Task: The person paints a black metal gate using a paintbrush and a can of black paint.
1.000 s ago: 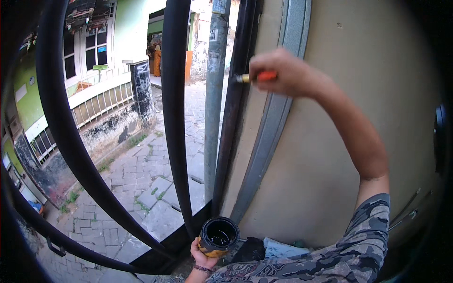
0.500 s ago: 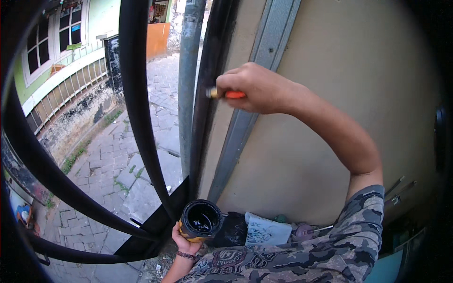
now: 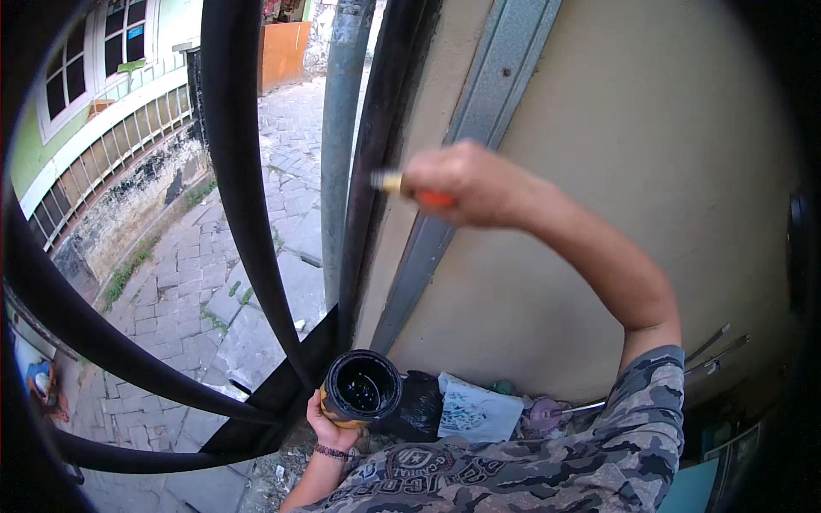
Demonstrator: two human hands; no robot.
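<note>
My right hand (image 3: 466, 181), a little blurred, is closed round a paintbrush (image 3: 391, 182) with a yellow and orange handle. The brush's bristle end points left at the dark upright post (image 3: 366, 184) of the gate; whether it touches the post cannot be made out. Lower down, my left hand (image 3: 333, 432) grips the side of an open paint can (image 3: 328, 400) with a black-smeared rim. Black paint glistens inside the can, and its outer wall shows some yellow. The can is roughly upright, just right of the gate's bottom corner.
Curved black gate bars (image 3: 235, 162) stand on my left, with a paved alley (image 3: 162, 316) beyond. A grey pipe (image 3: 339, 154) rises beside the post. A metal channel (image 3: 483, 103) runs along the beige wall (image 3: 650, 128). Below lie a black bag (image 3: 414, 409) and a pale cloth (image 3: 481, 409).
My right hand and the paintbrush have moved slightly down in the picture. The left hand still holds the paint can, now a bit higher in view as the view shifts.
</note>
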